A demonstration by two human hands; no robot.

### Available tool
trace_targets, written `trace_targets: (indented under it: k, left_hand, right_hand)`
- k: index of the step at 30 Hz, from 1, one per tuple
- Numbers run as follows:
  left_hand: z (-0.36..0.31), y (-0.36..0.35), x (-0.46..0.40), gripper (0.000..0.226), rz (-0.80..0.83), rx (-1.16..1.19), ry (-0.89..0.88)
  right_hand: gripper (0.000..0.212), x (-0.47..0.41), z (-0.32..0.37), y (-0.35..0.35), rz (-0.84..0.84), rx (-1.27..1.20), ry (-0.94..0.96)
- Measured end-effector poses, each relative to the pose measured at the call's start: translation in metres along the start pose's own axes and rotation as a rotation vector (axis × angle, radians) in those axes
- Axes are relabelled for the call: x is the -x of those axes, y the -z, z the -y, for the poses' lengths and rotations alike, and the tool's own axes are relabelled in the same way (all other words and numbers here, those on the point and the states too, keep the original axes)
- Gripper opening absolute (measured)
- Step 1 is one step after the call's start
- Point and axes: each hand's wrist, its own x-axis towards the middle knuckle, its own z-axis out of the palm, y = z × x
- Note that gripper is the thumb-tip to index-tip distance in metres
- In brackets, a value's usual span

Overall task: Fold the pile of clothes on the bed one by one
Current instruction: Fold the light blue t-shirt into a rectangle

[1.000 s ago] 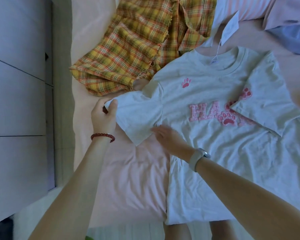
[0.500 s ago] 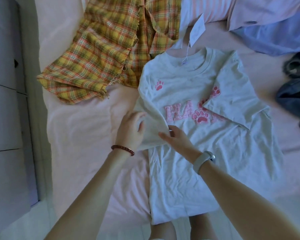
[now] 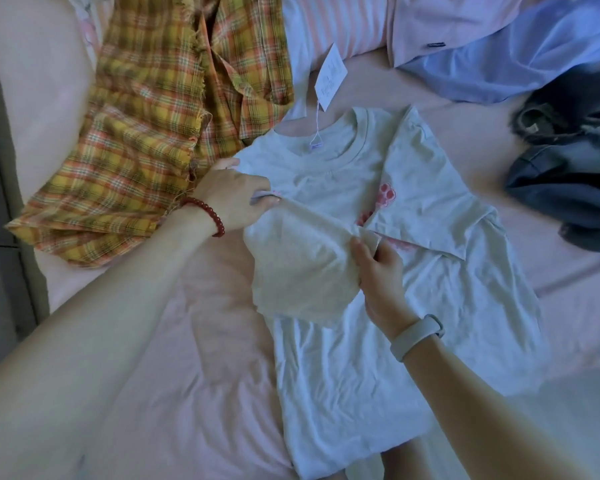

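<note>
Now the pale grey T-shirt (image 3: 371, 341) lies front up on the pink bed (image 3: 174, 341), its collar toward the far side and a white paper tag (image 3: 330, 77) strung from the neck. Compared with half a second ago, the shirt's left sleeve has been carried further across the chest, so the pink lettering that was readable then is almost wholly covered; only a paw print (image 3: 386, 194) and a strip of pink show between the two folded sleeves. The left hand (image 3: 234, 195), wearing a red bead bracelet (image 3: 207, 214), has moved up from the sleeve to the shoulder, where its fingers curl round a fold of cloth. The right hand (image 3: 380, 268), with a grey wristband (image 3: 418, 336), no longer lies flat on the shirt; it pinches the sleeve's edge between thumb and fingers and holds it over the middle of the chest. The view has also shifted rightward. A yellow plaid garment (image 3: 153, 133) lies just left of the shirt, touching its shoulder, a blue shirt (image 3: 520, 64) lies beyond, and dark denim (image 3: 568, 174) sits well apart on the right.
</note>
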Motion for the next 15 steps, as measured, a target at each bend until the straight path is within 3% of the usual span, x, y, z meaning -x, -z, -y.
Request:
trace_targets:
  k: [2,4,5,9,15]
  left_hand:
    - [-0.007,0.006,-0.015,0.042,0.028,0.058,0.012]
    - [-0.014,0.008,-0.027,0.045,0.043,0.017,0.002]
    - [-0.018,0.006,-0.032,0.043,0.059,-0.003,0.016]
    - [-0.02,-0.015,-0.031,0.024,0.078,-0.059,0.147]
    - [-0.047,-0.043,0.01,0.031,-0.366,-0.098,0.164]
  right_hand:
    - [0.026,-0.022,0.012,0.004,-0.104,0.115,0.12]
    - [0.02,-0.048,0.019,0.009,-0.126,0.21,0.169]
    - [0.016,-0.06,0.019,0.012,-0.094,0.241,0.138]
    - [0.034,-0.072,-0.001,0.021,0.133,0.523,-0.005]
    - [0.036,-0.05,-0.027,0.009,0.174,0.684,0.045]
